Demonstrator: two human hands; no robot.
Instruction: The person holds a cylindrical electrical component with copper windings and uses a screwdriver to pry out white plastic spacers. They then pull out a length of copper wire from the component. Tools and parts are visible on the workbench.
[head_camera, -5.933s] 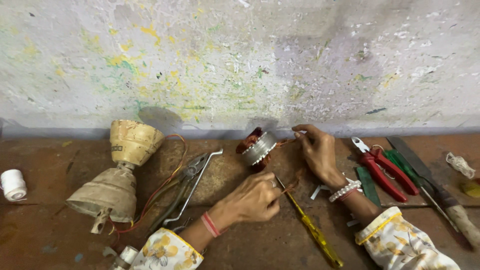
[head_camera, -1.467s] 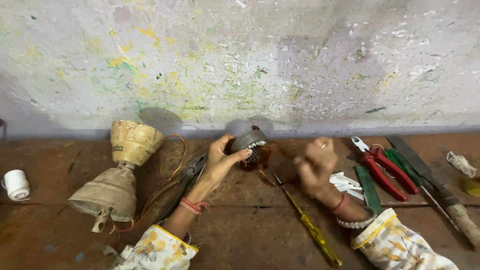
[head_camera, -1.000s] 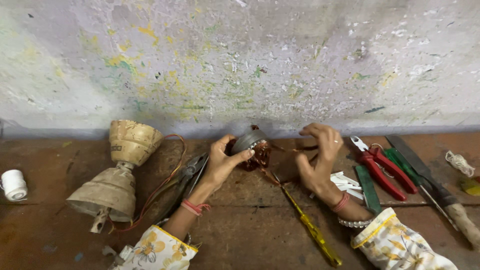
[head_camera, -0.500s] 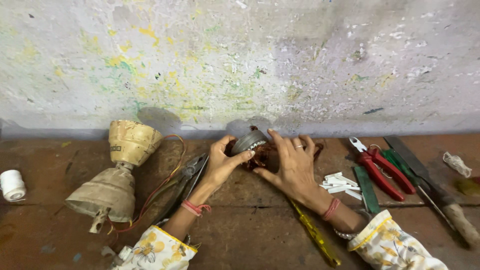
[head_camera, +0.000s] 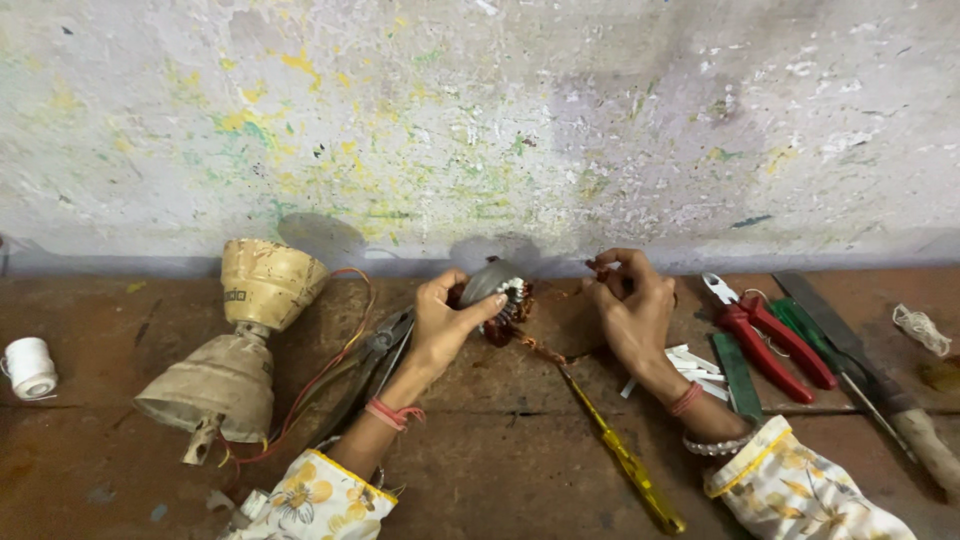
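My left hand (head_camera: 445, 325) grips a small round motor stator (head_camera: 497, 295) with a grey metal core and copper windings, holding it just above the wooden bench near the wall. My right hand (head_camera: 630, 305) is to its right, fingers pinched on a thin copper wire (head_camera: 575, 290) that runs from the stator. Below the stator lies a yellow-handled screwdriver (head_camera: 620, 455), pointing up towards it. Both sleeves are white with yellow flowers.
A dirty cream fan housing (head_camera: 235, 345) with red wires lies at left, pliers (head_camera: 375, 355) beside it, a white thread spool (head_camera: 30, 367) at far left. Right of my hands: white strips (head_camera: 695, 365), red-handled pliers (head_camera: 765, 335), green-handled tool (head_camera: 805, 330), a file (head_camera: 870, 365). Paint-flecked wall behind.
My right hand has lifted off the stator and moved right, now pinching a wire pulled out from it. My left hand keeps the stator in about the same place.
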